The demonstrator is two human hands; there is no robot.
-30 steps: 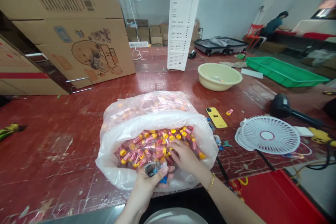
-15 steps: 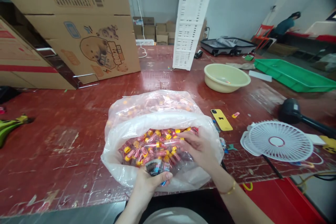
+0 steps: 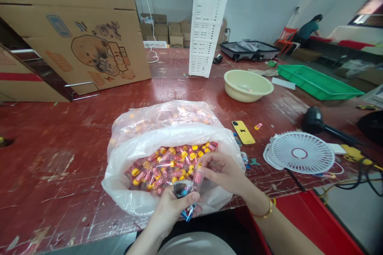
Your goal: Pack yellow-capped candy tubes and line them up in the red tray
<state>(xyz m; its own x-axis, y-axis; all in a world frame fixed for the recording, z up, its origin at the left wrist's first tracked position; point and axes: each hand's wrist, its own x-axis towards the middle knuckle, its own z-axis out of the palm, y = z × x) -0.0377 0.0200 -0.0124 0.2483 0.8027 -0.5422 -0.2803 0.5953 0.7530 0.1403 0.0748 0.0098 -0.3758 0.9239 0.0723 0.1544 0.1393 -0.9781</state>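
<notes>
A big white plastic sack (image 3: 176, 130) lies open at the table's front edge, full of small pink-labelled bottles (image 3: 179, 161) with yellow caps. Over its near rim, my left hand (image 3: 173, 209) grips a clear packet (image 3: 183, 189) with black and blue printing, thumb across the front. My right hand (image 3: 223, 171) is closed, thumb against fingers, around one small bottle (image 3: 198, 177) right beside the packet's upper right side. The fingers partly cover this bottle's top. Whether the bottle is inside the packet or just against it, I cannot tell.
A yellow phone (image 3: 243, 132), a loose bottle (image 3: 257, 126), a white fan (image 3: 299, 153) and a black mallet-like tool (image 3: 317, 121) lie to the right. Behind are a cream basin (image 3: 248, 91), a green tray (image 3: 314, 87) and a white rack (image 3: 206, 24). A large carton (image 3: 98, 48) stands left.
My right hand has drawn back from the bottles in the sack with one bottle and brought it to the packet. The camera has turned slightly right.
</notes>
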